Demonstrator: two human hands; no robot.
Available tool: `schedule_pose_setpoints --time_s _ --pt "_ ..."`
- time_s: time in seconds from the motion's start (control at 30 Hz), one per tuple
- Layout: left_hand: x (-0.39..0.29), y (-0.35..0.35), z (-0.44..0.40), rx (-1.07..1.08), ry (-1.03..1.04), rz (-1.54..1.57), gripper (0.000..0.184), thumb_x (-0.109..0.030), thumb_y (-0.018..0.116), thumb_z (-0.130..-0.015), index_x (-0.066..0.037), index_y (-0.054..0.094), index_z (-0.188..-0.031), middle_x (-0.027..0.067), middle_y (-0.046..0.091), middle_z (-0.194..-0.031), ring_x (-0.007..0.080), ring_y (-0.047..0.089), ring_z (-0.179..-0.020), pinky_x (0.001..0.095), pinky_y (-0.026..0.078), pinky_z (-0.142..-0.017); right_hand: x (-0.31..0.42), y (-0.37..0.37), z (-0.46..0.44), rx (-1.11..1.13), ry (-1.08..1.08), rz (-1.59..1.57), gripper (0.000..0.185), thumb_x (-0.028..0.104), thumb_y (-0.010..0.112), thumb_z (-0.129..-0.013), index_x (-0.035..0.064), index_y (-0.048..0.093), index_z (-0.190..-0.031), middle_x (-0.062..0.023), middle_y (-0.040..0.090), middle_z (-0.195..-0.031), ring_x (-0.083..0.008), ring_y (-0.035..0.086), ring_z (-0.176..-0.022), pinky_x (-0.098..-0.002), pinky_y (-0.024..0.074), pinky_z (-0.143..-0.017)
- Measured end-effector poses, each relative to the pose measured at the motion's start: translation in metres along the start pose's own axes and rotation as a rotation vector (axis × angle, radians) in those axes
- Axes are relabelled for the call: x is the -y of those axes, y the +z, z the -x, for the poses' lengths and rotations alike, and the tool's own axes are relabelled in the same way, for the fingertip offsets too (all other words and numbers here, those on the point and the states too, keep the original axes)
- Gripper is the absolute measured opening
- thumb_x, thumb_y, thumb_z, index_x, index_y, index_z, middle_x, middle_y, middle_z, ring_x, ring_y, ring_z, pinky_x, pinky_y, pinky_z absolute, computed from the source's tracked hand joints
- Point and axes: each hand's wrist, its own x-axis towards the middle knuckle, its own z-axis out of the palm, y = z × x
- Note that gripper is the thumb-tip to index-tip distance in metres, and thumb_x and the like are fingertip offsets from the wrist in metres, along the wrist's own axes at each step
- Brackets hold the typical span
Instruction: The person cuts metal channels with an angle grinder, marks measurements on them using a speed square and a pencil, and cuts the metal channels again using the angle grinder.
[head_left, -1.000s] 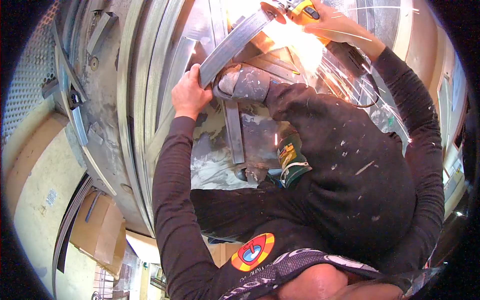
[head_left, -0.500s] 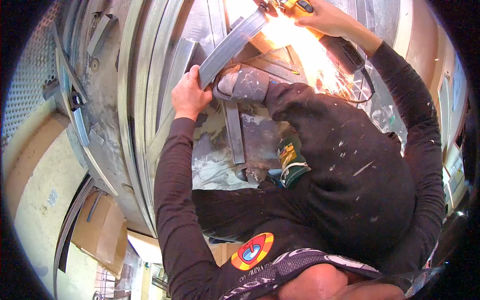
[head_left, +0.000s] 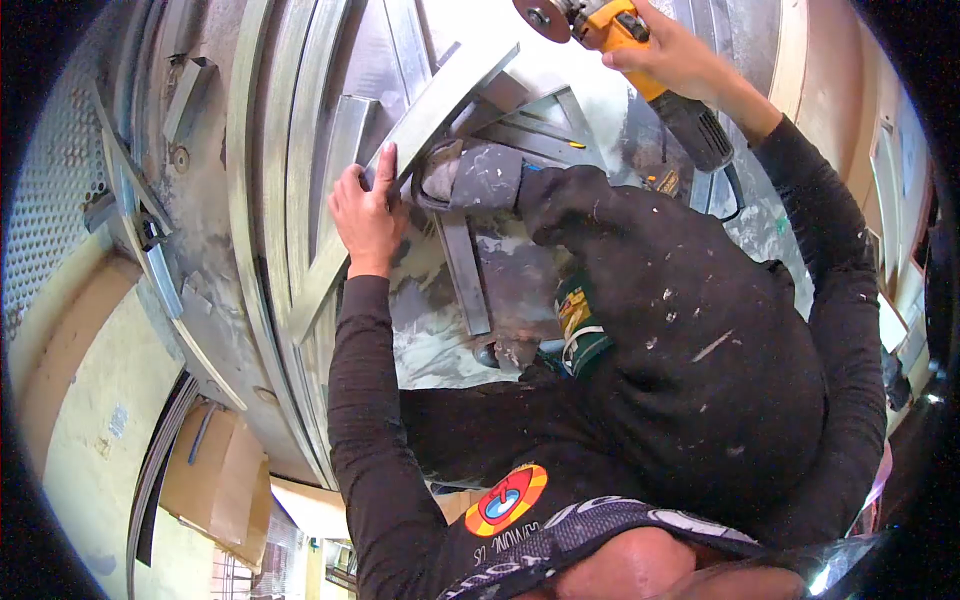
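Note:
My right hand (head_left: 672, 55) is wrapped around the yellow-and-black angle grinder (head_left: 690, 130). Its cutting disc (head_left: 545, 17) sits at the top edge of the view, above and apart from the end of a square metal tube (head_left: 450, 105). My left hand (head_left: 368, 218) grips that tube partway along, index finger laid along it; the fingertips on the far side are partly hidden. Beside the tube rests my sandalled foot (head_left: 480, 175). A shorter piece of metal tube (head_left: 462, 275) lies on the floor below the foot.
Several long metal bars (head_left: 300, 130) run along the left. A loose tube offcut (head_left: 190, 95) lies beyond them. A triangular metal frame (head_left: 565, 115) is near the foot. A cardboard box (head_left: 225, 470) stands at lower left, and a green can (head_left: 583, 330) by my leg.
The sparks have stopped. The grinder has come away from the tube end, slightly right. My left hand has shifted a little down and left, its index finger now stretched along the tube.

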Motion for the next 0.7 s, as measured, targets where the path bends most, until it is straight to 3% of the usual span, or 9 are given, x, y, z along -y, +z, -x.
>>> schedule_pose_setpoints --time_s 0.07,0.13,0.17,0.2,0.23,0.27,0.37,0.7 --pt "0.002 0.001 0.001 -0.089 0.055 -0.041 0.093 -0.012 0.077 -0.066 -0.036 0.048 -0.151 0.0124 0.055 -0.105 0.0326 0.056 -0.095 0.0458 0.044 -0.082 -0.007 0.002 0.002 0.027 -0.037 -0.067 0.048 0.017 0.077 -0.087 0.0081 0.049 -0.125 -0.002 0.058 -0.094 -0.0138 0.056 -0.086 -0.0305 0.0501 -0.078" --pt "0.006 -0.004 -0.001 0.011 -0.028 0.107 0.093 -0.011 0.076 -0.064 -0.029 0.048 -0.151 0.0126 0.056 -0.103 0.0333 0.057 -0.094 0.0451 0.046 -0.081 -0.007 0.002 0.006 0.093 0.032 0.015 0.051 0.022 0.076 -0.088 0.0071 0.047 -0.127 -0.0057 0.061 -0.097 -0.0149 0.059 -0.088 -0.0306 0.0506 -0.077" --pt "0.01 -0.006 -0.005 0.013 -0.105 0.147 0.08 -0.012 0.076 -0.062 -0.018 0.058 -0.139 0.0114 0.06 -0.1 0.0331 0.059 -0.093 0.0445 0.049 -0.081 -0.019 0.005 0.005 0.092 0.032 0.016 0.051 0.022 0.076 -0.088 0.0071 0.047 -0.127 -0.0057 0.061 -0.097 -0.0149 0.059 -0.088 -0.0306 0.0506 -0.077" --pt "0.012 -0.005 -0.005 0.013 -0.105 0.147 0.08 -0.012 0.076 -0.062 -0.018 0.058 -0.139 0.0114 0.06 -0.1 0.0331 0.059 -0.093 0.0445 0.049 -0.081 -0.04 0.013 0.004 0.027 0.048 0.038 0.07 0.026 0.078 -0.086 0.0081 0.038 -0.141 -0.0098 0.062 -0.106 -0.0192 0.061 -0.094 -0.0326 0.051 -0.083" --pt "0.013 -0.003 -0.004 0.021 -0.119 0.149 0.07 -0.013 0.077 -0.061 -0.016 0.061 -0.13 0.01 0.062 -0.099 0.0326 0.061 -0.093 0.0442 0.05 -0.082 -0.049 0.019 0.004 -0.037 0.065 0.06 0.089 0.03 0.08 -0.085 0.0089 0.03 -0.155 -0.0138 0.063 -0.114 -0.0236 0.063 -0.099 -0.0347 0.0513 -0.089" --pt "0.014 -0.001 -0.003 0.03 -0.132 0.15 0.061 -0.014 0.077 -0.06 -0.014 0.064 -0.12 0.0087 0.065 -0.098 0.0321 0.062 -0.093 0.0438 0.052 -0.082 -0.056 0.019 0.004 -0.036 0.065 0.061 0.089 0.03 0.08 -0.085 0.0089 0.03 -0.155 -0.0138 0.063 -0.114 -0.0236 0.063 -0.099 -0.0347 0.0513 -0.089" --pt "0.008 -0.008 -0.005 0.097 -0.209 0.135 0.05 -0.017 0.08 -0.059 -0.014 0.065 -0.107 0.0056 0.069 -0.095 0.0301 0.063 -0.092 0.0429 0.053 -0.08 -0.059 0.02 0.005 -0.047 0.014 0.175 0.09 0.029 0.079 -0.085 0.0095 0.029 -0.157 -0.0138 0.063 -0.115 -0.0234 0.063 -0.1 -0.0347 0.0516 -0.089" --pt "0.004 -0.01 -0.009 0.077 -0.197 0.093 0.052 -0.021 0.081 -0.059 -0.014 0.065 -0.108 0.006 0.07 -0.096 0.0303 0.063 -0.094 0.0429 0.054 -0.08 -0.053 0.028 0.007 -0.033 0.06 0.295 0.092 0.032 0.079 -0.084 0.0089 0.028 -0.157 -0.0165 0.064 -0.113 -0.0253 0.064 -0.099 -0.036 0.0523 -0.089"
